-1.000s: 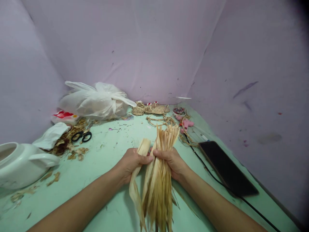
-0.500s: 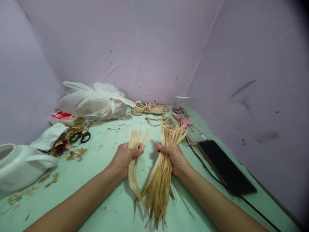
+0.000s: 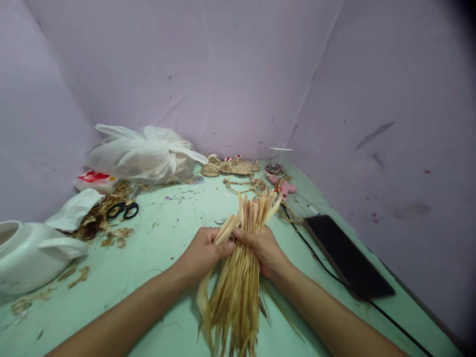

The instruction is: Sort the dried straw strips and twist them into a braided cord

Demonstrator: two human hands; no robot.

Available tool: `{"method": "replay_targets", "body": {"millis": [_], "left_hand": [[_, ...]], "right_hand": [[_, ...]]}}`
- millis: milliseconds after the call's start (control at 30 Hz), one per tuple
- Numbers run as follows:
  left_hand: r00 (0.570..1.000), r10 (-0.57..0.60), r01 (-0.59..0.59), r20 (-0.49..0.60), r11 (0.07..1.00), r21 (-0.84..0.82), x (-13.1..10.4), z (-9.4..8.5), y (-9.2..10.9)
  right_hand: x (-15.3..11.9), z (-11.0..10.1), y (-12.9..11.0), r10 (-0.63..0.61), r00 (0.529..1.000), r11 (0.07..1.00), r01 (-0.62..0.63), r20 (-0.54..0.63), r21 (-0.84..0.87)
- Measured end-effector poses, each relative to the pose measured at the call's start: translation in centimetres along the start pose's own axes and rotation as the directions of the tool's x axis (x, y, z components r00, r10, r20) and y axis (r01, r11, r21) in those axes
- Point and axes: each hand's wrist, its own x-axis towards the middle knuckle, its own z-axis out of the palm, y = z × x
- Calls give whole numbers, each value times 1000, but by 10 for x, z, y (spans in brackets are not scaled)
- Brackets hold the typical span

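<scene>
A thick bundle of dry tan strips [image 3: 241, 292] hangs upright from my right hand [image 3: 266, 248], whose fingers wrap its upper part. The strips fan out above and below the grip. My left hand [image 3: 208, 250] pinches a few wider, pale strips [image 3: 227, 228] against the bundle's left side, with its thumb near my right thumb. The lower ends of these strips hang beside the bundle. Part of my right fingers is hidden behind the bundle.
At left are a white pot [image 3: 33, 255], black-handled scissors [image 3: 122, 210], brown scraps [image 3: 92, 223] and a white plastic bag [image 3: 145, 156]. Woven pieces [image 3: 234, 167] and cord [image 3: 247, 186] lie at the back. A dark phone [image 3: 347, 255] and black cable [image 3: 327, 275] lie at right.
My left hand has moved right, bringing its pale strips from apart to against the bundle. The bundle and my right hand have shifted slightly left.
</scene>
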Motion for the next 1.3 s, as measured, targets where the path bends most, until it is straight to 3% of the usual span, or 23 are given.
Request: {"method": "replay_targets", "body": {"millis": [67, 167, 267, 433, 633, 833, 1067, 1167, 1300], "left_hand": [[999, -47, 47, 2, 997, -63, 2, -3, 1], [983, -126, 100, -136, 978, -184, 6, -6, 1], [964, -132, 77, -232, 970, -233, 9, -8, -2], [980, -117, 75, -160, 965, -250, 10, -6, -6], [960, -185, 113, -209, 943, -314, 12, -6, -7], [958, -149, 74, -246, 954, -290, 12, -4, -9], [957, -196, 118, -212, 937, -329, 8, -1, -4], [955, -180, 117, -237, 959, -258, 8, -1, -1], [939, -19, 34, -342, 999, 39, 11, 0, -6]], "right_hand": [[0, 0, -2, 8, 1000, 1000, -8, -3, 13], [-1, 2, -4, 44, 999, 999, -44, 11, 21], [-1, 3, -4, 48, 999, 999, -48, -5, 21], [-3, 5, -3, 23, 999, 999, -22, 39, -36], [-1, 1, 0, 38, 999, 995, -41, -34, -86], [-3, 1, -2, 21, 994, 996, -12, 104, -87], [-3, 0, -4, 36, 992, 984, -13, 122, -180], [-3, 0, -5, 25, 995, 976, -3, 99, -216], [-4, 2, -4, 1, 999, 965, 11, 49, -262]]}}
